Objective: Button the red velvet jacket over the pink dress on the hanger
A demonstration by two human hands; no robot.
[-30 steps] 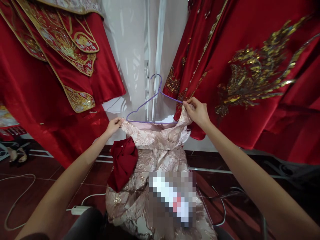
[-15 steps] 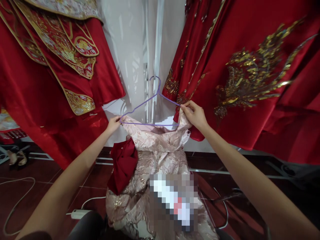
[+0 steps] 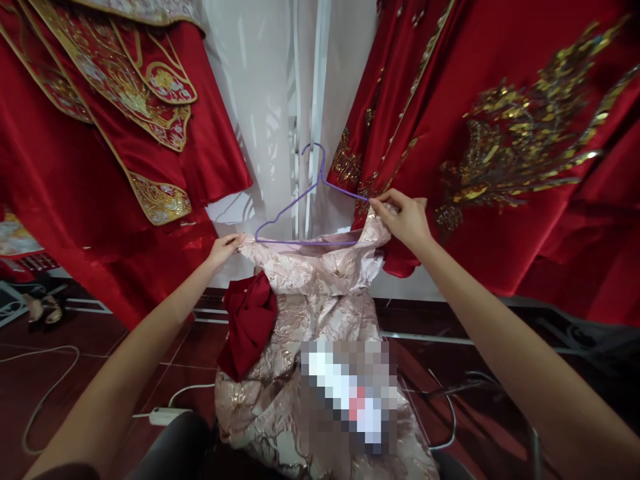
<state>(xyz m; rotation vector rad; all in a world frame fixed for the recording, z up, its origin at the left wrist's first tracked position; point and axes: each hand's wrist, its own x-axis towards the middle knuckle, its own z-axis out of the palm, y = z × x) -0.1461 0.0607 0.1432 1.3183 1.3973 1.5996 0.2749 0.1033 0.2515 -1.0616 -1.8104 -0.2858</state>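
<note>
A pale pink brocade dress point(image 3: 320, 272) with gold threads lies over my lap, its neckline raised in front of me. Inside its top sits a purple wire hanger point(image 3: 291, 208), hook upward. My left hand point(image 3: 225, 250) pinches the dress at its left shoulder edge, just beyond the hanger's left corner. With closed fingers my right hand point(image 3: 404, 217) grips the other shoulder edge, against the hanger's right arm. A dark red cloth bow point(image 3: 250, 323) is attached at or rests on the dress's left side. A blurred-out patch hides part of the skirt.
Red embroidered gowns hang at the left point(image 3: 215, 133) and right point(image 3: 505, 253). Between them stand a white rack post point(image 3: 318, 80) and a pale wall. On the dark red tiles lie a white power strip point(image 3: 167, 417), cables, and shoes point(image 3: 45, 310) at far left.
My left hand has come off the hanger's left corner and now holds only the dress edge. Hanger and right hand have shifted slightly right and up in view.
</note>
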